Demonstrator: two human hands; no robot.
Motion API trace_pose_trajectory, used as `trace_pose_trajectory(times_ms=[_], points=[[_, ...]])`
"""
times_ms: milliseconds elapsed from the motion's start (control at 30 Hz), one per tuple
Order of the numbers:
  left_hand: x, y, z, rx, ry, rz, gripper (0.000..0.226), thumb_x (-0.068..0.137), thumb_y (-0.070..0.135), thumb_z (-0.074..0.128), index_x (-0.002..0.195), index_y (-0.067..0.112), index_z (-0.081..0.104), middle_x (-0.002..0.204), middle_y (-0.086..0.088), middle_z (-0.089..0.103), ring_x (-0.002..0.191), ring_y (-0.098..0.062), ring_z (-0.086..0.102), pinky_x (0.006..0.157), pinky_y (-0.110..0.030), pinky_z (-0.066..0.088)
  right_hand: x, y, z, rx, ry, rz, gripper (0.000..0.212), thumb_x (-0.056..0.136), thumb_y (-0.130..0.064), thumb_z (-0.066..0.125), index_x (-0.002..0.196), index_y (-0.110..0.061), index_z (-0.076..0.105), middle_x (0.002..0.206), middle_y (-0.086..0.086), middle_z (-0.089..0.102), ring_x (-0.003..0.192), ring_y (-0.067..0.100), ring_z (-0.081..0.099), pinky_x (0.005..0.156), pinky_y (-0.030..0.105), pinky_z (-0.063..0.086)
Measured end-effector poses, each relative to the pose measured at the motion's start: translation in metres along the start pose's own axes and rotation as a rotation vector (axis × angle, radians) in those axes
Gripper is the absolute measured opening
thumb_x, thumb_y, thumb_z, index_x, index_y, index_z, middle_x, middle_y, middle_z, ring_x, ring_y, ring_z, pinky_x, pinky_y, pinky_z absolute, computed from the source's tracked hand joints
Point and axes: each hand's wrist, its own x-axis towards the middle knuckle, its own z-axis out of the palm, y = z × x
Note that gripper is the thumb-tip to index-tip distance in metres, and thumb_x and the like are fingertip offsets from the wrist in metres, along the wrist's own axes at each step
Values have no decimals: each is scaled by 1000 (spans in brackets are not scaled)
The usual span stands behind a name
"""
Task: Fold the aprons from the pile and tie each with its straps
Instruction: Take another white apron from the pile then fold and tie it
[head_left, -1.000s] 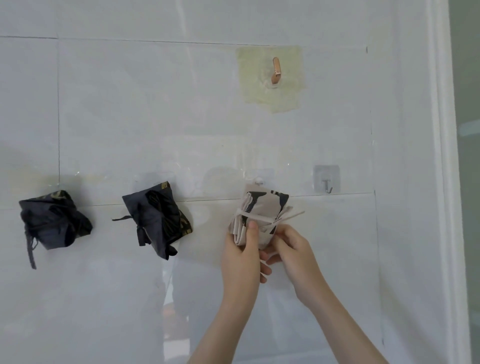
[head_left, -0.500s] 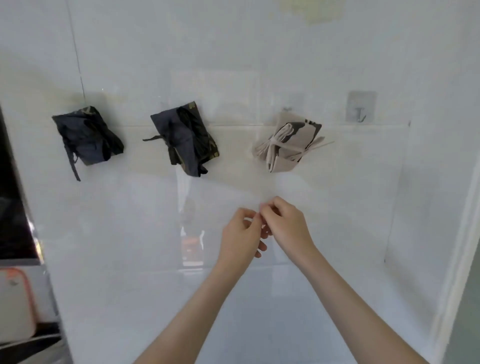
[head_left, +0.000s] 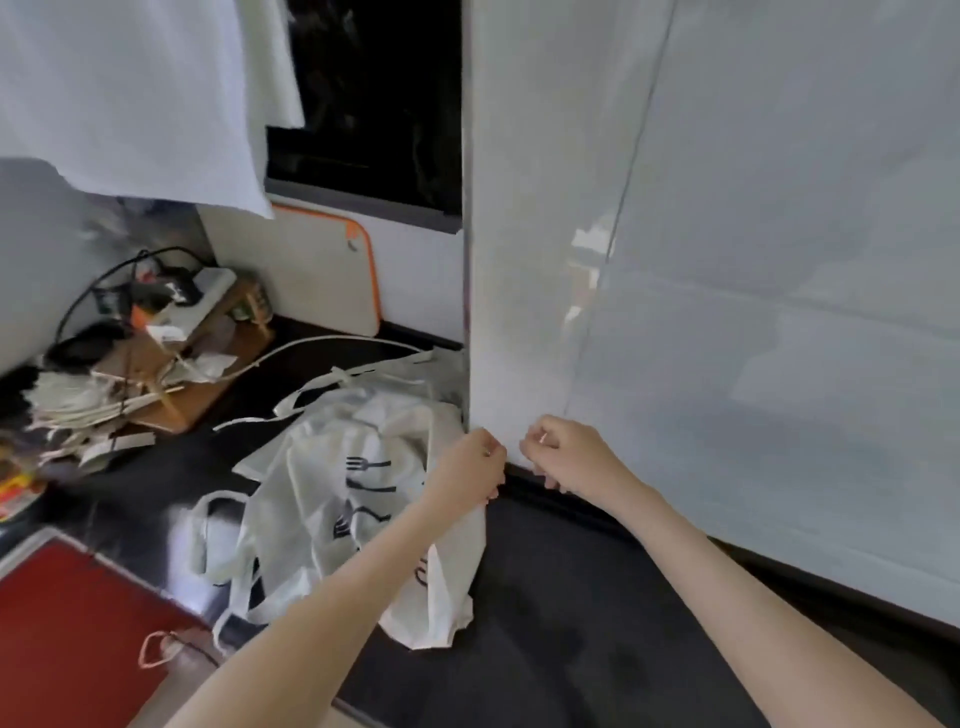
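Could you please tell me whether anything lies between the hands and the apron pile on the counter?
Nothing visible does. The left hand is at the right edge of the white apron pile on the dark counter, and the right hand is just beyond it, before the wall panel. No other object lies between them.
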Motion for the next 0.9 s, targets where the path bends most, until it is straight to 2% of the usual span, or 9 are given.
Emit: trace_pose_trajectory(times_ms=[167,267,333,467,533,600,667,800,900], points=[[41,-94,-78,86,76,-127,12,94,21,43,94,15,53,84,-13,68,72,-30,65,69,-41,56,77,-1,127,48,-102,358,78,86,-48,63,143,-6,30,132,11,49,107,25,56,84,38,53],[53,-114,-102,146,67,-133,9,94,20,40,95,19,50,84,-8,68,76,-28,65,72,-43,55,95,18,175,39,-28,566,100,74,-51,73,145,-7,17,134,12,43,118,30,50,91,39,48],[58,-120,-108,153,52,-124,14,96,19,40,102,14,52,85,-7,67,76,-26,65,72,-41,54,97,34,193,-46,18,579,89,73,-46,74,141,-11,28,130,10,49,118,31,51,92,38,48],[68,-127,-110,215,0,-43,24,97,13,38,116,14,53,90,-10,68,76,-26,62,73,-39,53,100,45,196,-44,139,426,11,91,-19,52,94,-10,58,90,6,62,83,23,59,77,40,53],[71,-124,-106,232,-39,28,31,98,9,38,123,18,52,101,-14,65,73,-22,58,70,-35,49,99,42,181,-38,233,328,23,93,-14,49,70,-12,45,71,2,51,67,18,50,60,32,42],[71,-118,-101,243,-69,123,41,97,4,37,130,23,51,122,-15,55,88,-24,59,76,-33,48,95,35,163,-36,342,207,33,92,-10,49,62,-14,34,62,0,40,61,17,40,53,28,27],[70,-107,-94,280,-54,260,58,93,-4,37,139,29,44,141,-9,38,120,-26,48,92,-33,47,85,29,140,-63,388,91,37,93,-8,52,61,-17,34,64,-3,38,64,14,37,56,22,24],[57,-67,-76,564,12,460,90,79,-15,39,148,41,22,155,-11,4,140,-27,11,116,-43,17,54,21,91,-73,393,-75,30,95,-5,52,68,-13,45,71,-5,43,77,17,43,68,15,31],[45,-41,-57,738,265,668,81,67,-6,51,136,35,43,150,-20,24,140,-36,19,111,-57,21,16,13,55,23,405,-99,28,95,-2,51,76,-22,54,74,-8,49,74,0,50,67,13,34]])
